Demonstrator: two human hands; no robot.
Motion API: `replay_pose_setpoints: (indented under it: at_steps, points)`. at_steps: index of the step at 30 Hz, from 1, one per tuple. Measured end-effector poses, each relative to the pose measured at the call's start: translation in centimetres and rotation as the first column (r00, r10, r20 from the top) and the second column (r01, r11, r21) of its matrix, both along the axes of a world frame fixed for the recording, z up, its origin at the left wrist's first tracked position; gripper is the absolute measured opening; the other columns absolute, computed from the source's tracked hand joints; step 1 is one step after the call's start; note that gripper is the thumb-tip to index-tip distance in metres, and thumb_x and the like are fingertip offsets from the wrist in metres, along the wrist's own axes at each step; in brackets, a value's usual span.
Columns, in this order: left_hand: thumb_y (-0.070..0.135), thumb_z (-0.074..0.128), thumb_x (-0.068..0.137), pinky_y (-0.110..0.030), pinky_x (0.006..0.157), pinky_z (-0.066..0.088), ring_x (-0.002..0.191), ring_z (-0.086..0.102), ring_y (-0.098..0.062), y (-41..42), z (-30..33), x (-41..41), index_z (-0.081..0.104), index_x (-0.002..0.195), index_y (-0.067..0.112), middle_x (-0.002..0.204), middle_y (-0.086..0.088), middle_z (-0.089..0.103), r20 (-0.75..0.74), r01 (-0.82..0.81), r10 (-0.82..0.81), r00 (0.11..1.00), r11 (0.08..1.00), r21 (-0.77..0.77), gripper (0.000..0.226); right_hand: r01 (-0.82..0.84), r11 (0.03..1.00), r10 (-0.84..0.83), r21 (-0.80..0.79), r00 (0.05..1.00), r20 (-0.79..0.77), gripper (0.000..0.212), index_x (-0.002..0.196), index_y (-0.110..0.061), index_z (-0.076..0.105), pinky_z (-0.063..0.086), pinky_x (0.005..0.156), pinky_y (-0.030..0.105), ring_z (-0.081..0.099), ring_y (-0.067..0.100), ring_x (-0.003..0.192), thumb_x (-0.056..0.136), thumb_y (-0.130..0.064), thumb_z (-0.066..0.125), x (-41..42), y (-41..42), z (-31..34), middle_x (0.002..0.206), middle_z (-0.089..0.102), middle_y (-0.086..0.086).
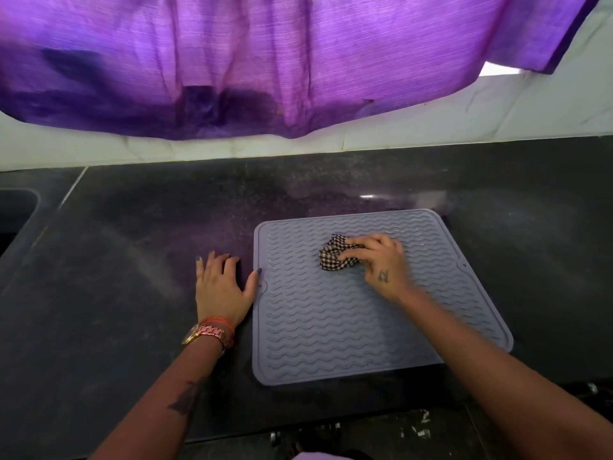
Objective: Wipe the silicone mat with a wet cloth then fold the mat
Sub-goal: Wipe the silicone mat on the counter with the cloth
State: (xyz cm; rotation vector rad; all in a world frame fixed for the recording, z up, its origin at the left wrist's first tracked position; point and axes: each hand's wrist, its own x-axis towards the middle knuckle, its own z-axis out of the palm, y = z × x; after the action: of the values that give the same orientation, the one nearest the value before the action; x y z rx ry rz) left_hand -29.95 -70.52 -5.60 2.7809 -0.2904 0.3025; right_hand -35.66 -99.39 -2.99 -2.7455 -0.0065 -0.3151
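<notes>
The right hand is closed around the crumpled checked cloth, pressing it on the grey silicone mat. The left hand lies flat with fingers spread on the dark counter, its thumb touching the mat's left edge.

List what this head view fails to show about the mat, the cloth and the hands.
- Cloth: partly under the right hand; its full size and whether it is wet cannot be told.
- Mat: the patch beneath cloth and right hand is covered; its underside is hidden.
- Left hand: palm down on the counter, thumb at the mat's edge; pressure unreadable.
- Sink: cut off by the left edge.
</notes>
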Motion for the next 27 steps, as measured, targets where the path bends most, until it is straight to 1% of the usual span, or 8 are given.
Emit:
replay_pose_setpoints:
  at_steps: [3, 6, 10, 13, 16, 22, 25, 27]
  points:
    - [0.062, 0.030, 0.079, -0.046, 0.116, 0.010, 0.131, 0.039, -0.036, 0.1, -0.1, 0.1, 0.062, 0.110, 0.007, 0.121, -0.017, 0.059, -0.002, 0.000, 0.000, 1.000, 1.000, 0.004, 0.071, -0.064, 0.995, 0.066, 0.075, 0.998, -0.016, 0.048, 0.100, -0.036, 0.072, 0.027, 0.083, 0.033, 0.052, 0.023, 0.106, 0.082, 0.004, 0.051, 1.3, -1.4, 0.7, 0.120, 0.064, -0.011]
    - [0.063, 0.030, 0.079, -0.045, 0.116, 0.010, 0.131, 0.038, -0.035, 0.1, -0.1, 0.1, 0.061, 0.111, 0.007, 0.122, -0.016, 0.059, -0.007, -0.006, 0.006, 1.000, 1.000, 0.011, 0.071, -0.004, 0.991, -0.005, 0.136, 0.998, 0.067, 0.047, 0.097, -0.032, 0.073, 0.028, 0.089, 0.038, 0.054, 0.024, 0.109, 0.080, 0.006, 0.051, 3.1, -2.3, 1.2, 0.118, 0.066, -0.008]
    - [0.063, 0.030, 0.079, -0.046, 0.116, 0.012, 0.131, 0.039, -0.036, 0.0, -0.1, 0.2, 0.061, 0.111, 0.008, 0.122, -0.016, 0.059, -0.006, -0.008, 0.008, 1.000, 1.000, 0.014, 0.071, 0.051, 0.998, -0.053, -0.031, 0.997, -0.049, 0.049, 0.106, -0.039, 0.066, 0.024, 0.097, 0.040, 0.044, 0.021, 0.120, 0.083, 0.001, 0.049, 3.9, -1.5, 0.0, 0.131, 0.056, -0.011]
    - [0.063, 0.031, 0.079, -0.046, 0.116, 0.012, 0.130, 0.040, -0.036, 0.0, -0.1, 0.2, 0.062, 0.110, 0.008, 0.121, -0.016, 0.059, -0.007, -0.011, 0.011, 1.000, 1.000, 0.009, 0.070, -0.025, 1.000, 0.024, -0.004, 0.995, -0.092, 0.050, 0.103, -0.037, 0.069, 0.035, 0.099, 0.044, 0.049, 0.024, 0.116, 0.081, 0.004, 0.051, 5.0, -2.5, 0.8, 0.127, 0.060, -0.006]
    - [0.062, 0.031, 0.079, -0.047, 0.116, 0.013, 0.130, 0.040, -0.036, 0.0, -0.1, 0.2, 0.062, 0.109, 0.008, 0.120, -0.016, 0.060, -0.009, -0.012, 0.012, 1.000, 1.000, 0.010, 0.069, -0.024, 0.998, 0.024, 0.058, 1.000, 0.007, 0.050, 0.098, -0.029, 0.072, 0.044, 0.094, 0.043, 0.055, 0.026, 0.111, 0.079, 0.010, 0.048, 6.5, -3.2, 2.0, 0.119, 0.065, -0.001]
    - [0.063, 0.031, 0.079, -0.046, 0.116, 0.012, 0.131, 0.039, -0.036, 0.0, -0.1, 0.1, 0.062, 0.110, 0.008, 0.121, -0.016, 0.059, -0.009, -0.022, 0.022, 1.000, 1.000, 0.011, 0.070, -0.073, 0.988, 0.048, -0.139, 0.984, -0.174, 0.046, 0.128, -0.034, 0.051, 0.018, 0.113, 0.049, 0.030, 0.027, 0.135, 0.093, -0.005, 0.046, 6.9, -1.7, -0.4, 0.147, 0.038, -0.001]
    - [0.063, 0.030, 0.079, -0.047, 0.116, 0.013, 0.130, 0.040, -0.037, 0.0, -0.1, 0.0, 0.062, 0.109, 0.008, 0.120, -0.016, 0.060, -0.009, -0.019, 0.019, 1.000, 1.000, 0.000, 0.070, -0.149, 0.989, 0.144, -0.011, 0.972, -0.184, 0.051, 0.120, -0.027, 0.060, 0.035, 0.108, 0.043, 0.045, 0.027, 0.125, 0.086, 0.009, 0.045, 8.1, -3.6, 1.2, 0.137, 0.051, 0.004]
    - [0.063, 0.031, 0.079, -0.048, 0.116, 0.014, 0.130, 0.040, -0.037, 0.0, -0.1, 0.0, 0.062, 0.108, 0.008, 0.120, -0.017, 0.060, -0.005, -0.020, 0.020, 1.000, 1.000, -0.007, 0.070, -0.086, 0.996, 0.086, 0.004, 0.993, -0.086, 0.049, 0.112, -0.025, 0.065, 0.042, 0.100, 0.038, 0.053, 0.027, 0.115, 0.084, 0.010, 0.045, 8.4, -4.9, 2.1, 0.126, 0.060, 0.005]
